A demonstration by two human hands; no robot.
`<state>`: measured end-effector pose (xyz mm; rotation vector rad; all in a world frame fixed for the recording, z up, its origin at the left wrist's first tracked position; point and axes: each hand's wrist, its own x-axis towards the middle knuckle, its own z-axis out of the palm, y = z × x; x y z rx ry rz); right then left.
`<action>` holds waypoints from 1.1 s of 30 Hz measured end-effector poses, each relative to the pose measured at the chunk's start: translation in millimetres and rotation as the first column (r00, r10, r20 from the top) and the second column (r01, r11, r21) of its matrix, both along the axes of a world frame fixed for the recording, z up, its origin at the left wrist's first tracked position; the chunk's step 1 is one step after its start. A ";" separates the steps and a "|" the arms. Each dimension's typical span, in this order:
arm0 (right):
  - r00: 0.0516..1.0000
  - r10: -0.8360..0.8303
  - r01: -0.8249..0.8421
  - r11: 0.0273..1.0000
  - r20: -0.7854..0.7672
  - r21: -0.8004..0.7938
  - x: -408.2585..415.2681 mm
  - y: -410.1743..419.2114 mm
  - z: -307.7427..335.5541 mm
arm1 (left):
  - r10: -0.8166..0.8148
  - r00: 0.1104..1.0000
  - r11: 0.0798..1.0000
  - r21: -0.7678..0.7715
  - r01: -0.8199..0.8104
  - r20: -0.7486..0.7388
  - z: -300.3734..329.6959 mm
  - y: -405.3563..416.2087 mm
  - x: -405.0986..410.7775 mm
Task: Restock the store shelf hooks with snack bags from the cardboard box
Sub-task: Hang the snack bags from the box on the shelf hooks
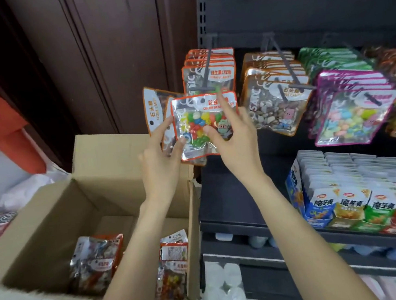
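Head view: left hand grips candy bags (fanned); right hand pinches one, forefinger raised.

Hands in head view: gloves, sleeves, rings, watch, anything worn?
Nothing worn that shows. The left hand and right hand are bare, with no gloves, and no rings can be made out on the fingers in view. Both forearms are uncovered from the wrists down to the bottom edge of the frame: no sleeves, no watch or bracelet. The nails look short and unpainted, though the picture is soft there.
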<state>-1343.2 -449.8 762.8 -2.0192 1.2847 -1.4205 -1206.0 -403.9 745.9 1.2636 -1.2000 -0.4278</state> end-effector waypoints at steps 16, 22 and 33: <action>0.868 -0.323 0.301 0.946 -0.377 -0.119 20.1 -87.5 13.8 | 0.170 0.825 0.977 0.017 -0.213 0.539 -13.1 -28.4 36.6; 0.996 -0.038 0.041 0.998 -0.074 0.041 14.3 -20.5 -5.3 | 0.118 0.936 0.993 -0.032 -0.114 0.331 -16.5 9.4 40.8; 0.906 0.030 -0.204 0.906 0.423 0.372 -39.2 33.6 -55.4 | -0.178 0.984 0.977 0.122 0.173 0.030 -18.9 37.5 20.9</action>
